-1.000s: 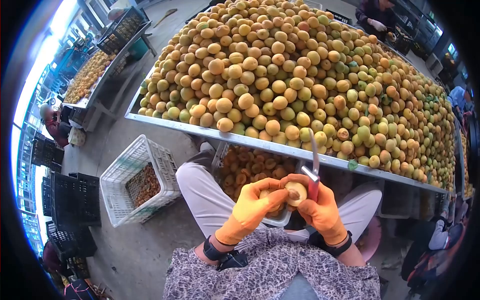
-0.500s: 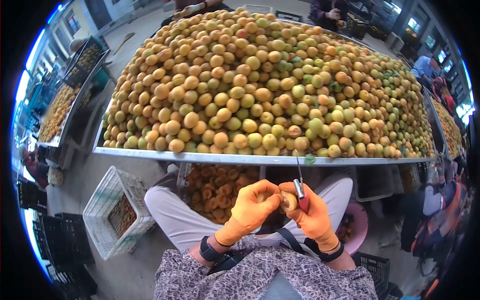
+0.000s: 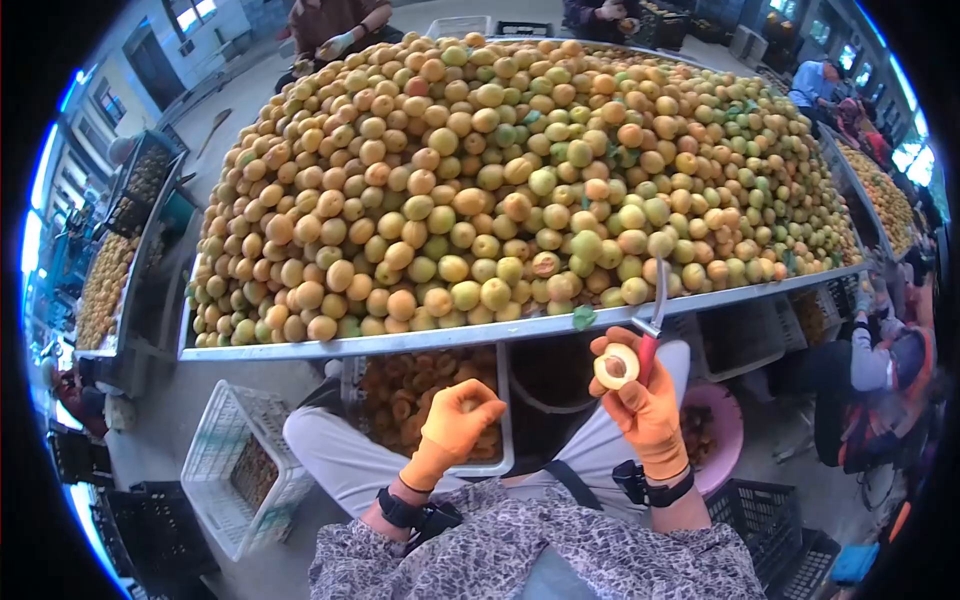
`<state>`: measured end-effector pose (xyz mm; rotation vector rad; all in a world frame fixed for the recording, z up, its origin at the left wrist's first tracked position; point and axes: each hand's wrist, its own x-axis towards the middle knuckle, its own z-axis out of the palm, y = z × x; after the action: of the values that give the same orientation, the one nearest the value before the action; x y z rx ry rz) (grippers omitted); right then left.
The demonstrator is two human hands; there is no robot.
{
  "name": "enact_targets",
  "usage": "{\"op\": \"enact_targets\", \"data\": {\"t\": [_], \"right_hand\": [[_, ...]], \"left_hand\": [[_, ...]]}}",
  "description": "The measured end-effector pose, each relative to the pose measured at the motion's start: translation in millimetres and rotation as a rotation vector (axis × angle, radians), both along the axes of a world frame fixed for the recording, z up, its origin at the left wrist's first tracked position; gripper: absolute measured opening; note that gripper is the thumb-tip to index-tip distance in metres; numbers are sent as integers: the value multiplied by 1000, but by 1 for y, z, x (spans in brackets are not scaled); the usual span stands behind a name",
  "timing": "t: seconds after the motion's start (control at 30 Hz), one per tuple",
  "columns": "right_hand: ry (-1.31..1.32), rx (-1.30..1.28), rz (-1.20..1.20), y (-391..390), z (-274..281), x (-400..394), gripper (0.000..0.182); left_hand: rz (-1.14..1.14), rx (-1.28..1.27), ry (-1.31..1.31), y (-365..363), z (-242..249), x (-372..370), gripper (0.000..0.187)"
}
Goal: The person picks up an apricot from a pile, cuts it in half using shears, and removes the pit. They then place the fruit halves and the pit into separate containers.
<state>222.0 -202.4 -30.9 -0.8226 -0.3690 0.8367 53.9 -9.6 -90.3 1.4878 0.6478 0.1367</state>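
My right hand (image 3: 645, 410), in an orange glove, grips a red-handled knife (image 3: 650, 345) with its blade pointing up and away. The same hand holds an apricot half (image 3: 615, 367), cut face toward me, with the brown stone in its middle. To the left, my left hand (image 3: 455, 425), also gloved in orange, is closed with fingers curled above a crate of apricot halves (image 3: 415, 378); what it holds, if anything, is mostly hidden. Beyond both hands rises a big heap of whole apricots (image 3: 440, 215) on a metal-edged table (image 3: 400, 345).
A white crate (image 3: 225, 470) with brown contents stands at left. A pink basin (image 3: 725, 440) sits beside my right leg, black crates (image 3: 750, 515) behind it. Co-workers sit or stand around, one at right (image 3: 880, 370) and one across the heap (image 3: 345, 25).
My hands have moved apart, the left going left over the crate and the right going right with the knife and an apricot half. The view has turned slightly.
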Motion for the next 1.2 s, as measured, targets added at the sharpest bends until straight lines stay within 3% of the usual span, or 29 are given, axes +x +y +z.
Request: {"op": "enact_targets", "data": {"t": [0.03, 0.07, 0.13, 0.2, 0.27, 0.3, 0.33, 0.4, 0.47, 0.5, 0.53, 0.6, 0.73, 0.83, 1.07, 1.13, 1.2], "right_hand": [[15, 4, 6, 2, -5, -1, 66], [30, 8, 13, 7, -10, -3, 66], [33, -22, 4, 18, -8, -11, 66], [29, -63, 165, 23, -7, -11, 65], [-8, -83, 184, 33, -3, -23, 60], [-20, -85, 217, 36, -3, -27, 59], [-31, -89, 254, 40, -3, -31, 59], [-28, -144, 280, 47, 4, -44, 61], [-91, -186, 368, 52, 12, -54, 54], [-67, -235, 421, 51, 14, -54, 52], [-69, -236, 439, 52, 10, -59, 52], [-198, -218, 366, 53, 3, -68, 51], [-221, -289, 368, 52, 12, -73, 45], [-100, -263, 344, 55, 9, -80, 44], [-194, -286, 399, 57, 3, -72, 42], [-100, -393, 415, 56, -3, -71, 41], [-124, -322, 408, 60, 0, -72, 41]], "left_hand": [[76, -316, -55, 3, 10, -8, 12], [102, -304, -39, 4, 10, -15, 12], [109, -553, -112, 6, 9, -23, 15], [123, -482, 9, 12, 8, -30, 21], [97, -112, -7, 25, -12, -37, 26], [92, 791, 176, 25, -8, -39, 34], [184, 959, 70, 26, -3, -41, 38], [115, 640, -109, 23, 20, -46, 50], [-29, -277, -419, 9, 39, -40, 67], [-105, -359, -418, 1, 53, -37, 78], [-81, -354, -457, -14, 66, -30, 78], [-137, -38, -231, -17, 89, -31, 90], [-76, 52, -275, -23, 73, -32, 83], [-32, -40, -298, -26, 66, -34, 80], [18, -53, -359, -32, 57, -34, 77], [128, -283, -347, -35, 60, -33, 73], [115, -350, -274, -26, 75, -33, 68]]}}
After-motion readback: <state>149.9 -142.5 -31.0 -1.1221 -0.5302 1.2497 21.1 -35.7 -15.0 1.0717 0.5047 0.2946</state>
